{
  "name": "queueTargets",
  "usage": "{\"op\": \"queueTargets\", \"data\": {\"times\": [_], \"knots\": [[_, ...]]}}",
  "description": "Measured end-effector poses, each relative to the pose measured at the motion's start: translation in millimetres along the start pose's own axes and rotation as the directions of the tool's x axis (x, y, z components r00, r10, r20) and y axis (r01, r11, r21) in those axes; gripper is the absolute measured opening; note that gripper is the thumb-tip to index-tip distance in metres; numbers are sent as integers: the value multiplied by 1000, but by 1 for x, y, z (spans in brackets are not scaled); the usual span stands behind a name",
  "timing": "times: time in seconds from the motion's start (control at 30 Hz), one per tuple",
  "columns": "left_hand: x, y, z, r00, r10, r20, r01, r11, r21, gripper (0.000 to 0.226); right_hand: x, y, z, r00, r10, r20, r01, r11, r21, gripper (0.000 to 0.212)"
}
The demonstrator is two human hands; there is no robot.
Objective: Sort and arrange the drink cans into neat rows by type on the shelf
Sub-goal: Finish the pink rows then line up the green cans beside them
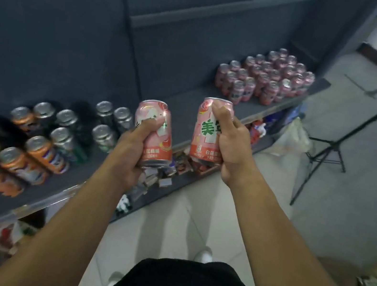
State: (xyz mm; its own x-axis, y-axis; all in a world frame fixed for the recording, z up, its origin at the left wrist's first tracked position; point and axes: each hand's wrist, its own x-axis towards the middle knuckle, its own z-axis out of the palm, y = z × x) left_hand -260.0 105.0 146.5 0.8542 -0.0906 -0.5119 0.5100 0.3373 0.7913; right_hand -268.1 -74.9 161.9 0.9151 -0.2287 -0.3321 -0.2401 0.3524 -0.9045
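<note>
Head view: the left hand (127,154) has its fingers curled round a pink can (160,145), and the right hand (234,151) grips a second pink can (206,126) with green lettering. Both cans are held roughly upright and apart from each other, in the air before the dark shelf (189,102). On the shelf, a cluster of pink cans (266,78) stands far right, orange cans (16,157) stand near left, and green cans (103,133) stand between the two. A tripod (327,152) stands on the floor to the right.
</note>
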Motion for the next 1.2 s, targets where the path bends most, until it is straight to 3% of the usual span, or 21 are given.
{"op": "queueTargets", "data": {"times": [0.13,0.43,0.67,0.83,1.03,1.2], "knots": [[21,-20,78,996,31,81,-41,990,134,50,20,-24,-68,999,-7,-48,9,999,41,43],[62,-41,186,984,40,176,-96,943,319,41,50,-42,-166,988,-54,-144,68,994,89,41],[118,-37,230,963,-86,257,-3,945,327,17,103,-55,-186,972,-17,-234,38,996,84,34],[187,-17,258,950,-88,299,5,964,266,61,174,-79,-185,957,-32,-289,38,999,16,25],[268,23,285,932,-111,346,36,976,215,59,261,-106,-171,952,-60,-300,50,998,-39,19],[324,41,289,941,-109,321,12,957,291,58,317,-114,-168,954,-50,-297,18,994,-110,16]]}}
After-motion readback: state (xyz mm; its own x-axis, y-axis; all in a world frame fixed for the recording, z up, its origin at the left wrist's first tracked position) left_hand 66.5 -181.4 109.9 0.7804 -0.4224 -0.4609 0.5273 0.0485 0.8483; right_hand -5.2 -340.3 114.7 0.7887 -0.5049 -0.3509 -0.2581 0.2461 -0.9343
